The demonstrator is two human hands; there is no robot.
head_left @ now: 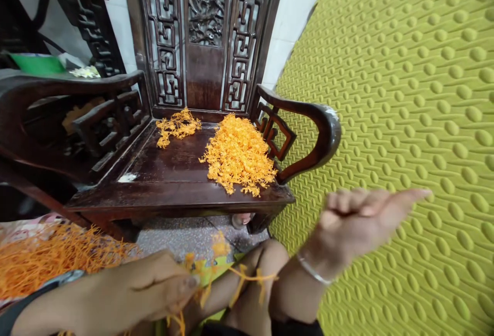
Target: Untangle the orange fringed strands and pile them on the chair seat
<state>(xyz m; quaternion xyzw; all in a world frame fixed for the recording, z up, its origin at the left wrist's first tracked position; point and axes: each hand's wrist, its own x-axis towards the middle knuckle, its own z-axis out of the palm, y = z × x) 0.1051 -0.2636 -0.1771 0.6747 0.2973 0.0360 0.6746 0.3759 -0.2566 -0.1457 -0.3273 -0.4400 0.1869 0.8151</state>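
The left hand (pixel 165 284), near and left of centre, pinches a knotted orange strand (pixel 260 278) between thumb and fingers; its blurred far length trails right, in front of the bare knees (pixel 272 259). The right hand (pixel 355 217), with a bracelet (pixel 318 274) at the wrist, is raised well apart on the right, fingers curled in and thumb stretched out; blur leaves me unable to tell whether it grips anything. Beyond, on the seat of a dark carved chair (pixel 165 197), a large orange heap (pixel 241 156) lies on the right and a smaller orange clump (pixel 177 127) at the far left. Long loose orange strands (pixel 57 259) spread at the near left. The strand looks very light, thin and limp, more apt to tangle or snag at its short side tufts than to slip. A fingertip pinch on the plain cord between tufts should suit it; a hard tug could pull a knot loose or snap it.
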